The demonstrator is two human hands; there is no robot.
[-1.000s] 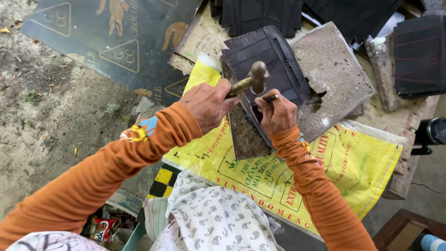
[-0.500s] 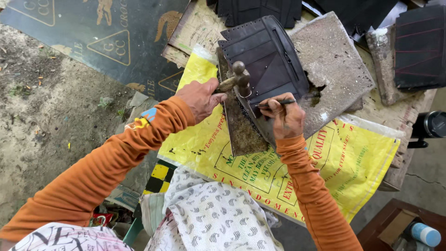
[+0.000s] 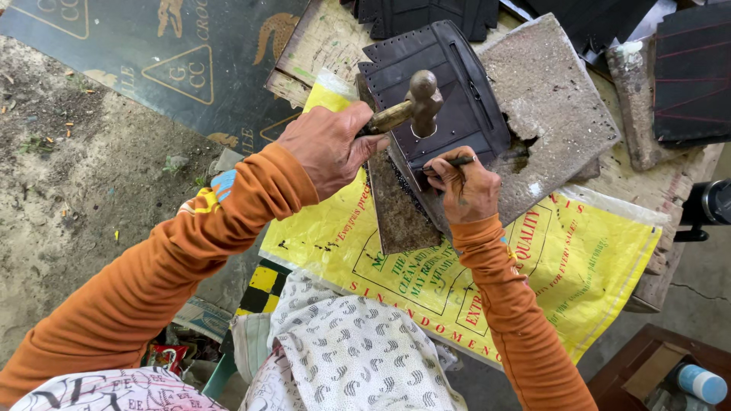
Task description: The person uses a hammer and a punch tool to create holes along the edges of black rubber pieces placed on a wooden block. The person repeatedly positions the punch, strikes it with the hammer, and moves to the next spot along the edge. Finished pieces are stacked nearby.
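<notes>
The left hand [image 3: 329, 148] has its grip closed around the wooden handle of a hammer [image 3: 407, 110]. The hammer's long axis runs from the fist up and to the right in the head view, and its dark metal head sits above a dark leather piece [image 3: 442, 84], pointing down toward it. The right hand [image 3: 466, 190] has its grip pinched tight on a thin punch tool [image 3: 455, 161], which lies nearly level, its tip pointing left at the lower edge of the leather (whether the tip touches cannot be told).

The leather piece lies slanted on a grey stone slab [image 3: 548, 106], its long axis running from upper left to lower right, with small holes along its edges. A dark rough board [image 3: 396, 213] lies partly under the slab's near edge. All of this rests on a yellow printed sack [image 3: 579, 259] spread over the wooden surface [image 3: 320, 38].

At the lower right a brown open box [image 3: 655, 365] holds a small bottle with a blue cap [image 3: 700, 383].
</notes>
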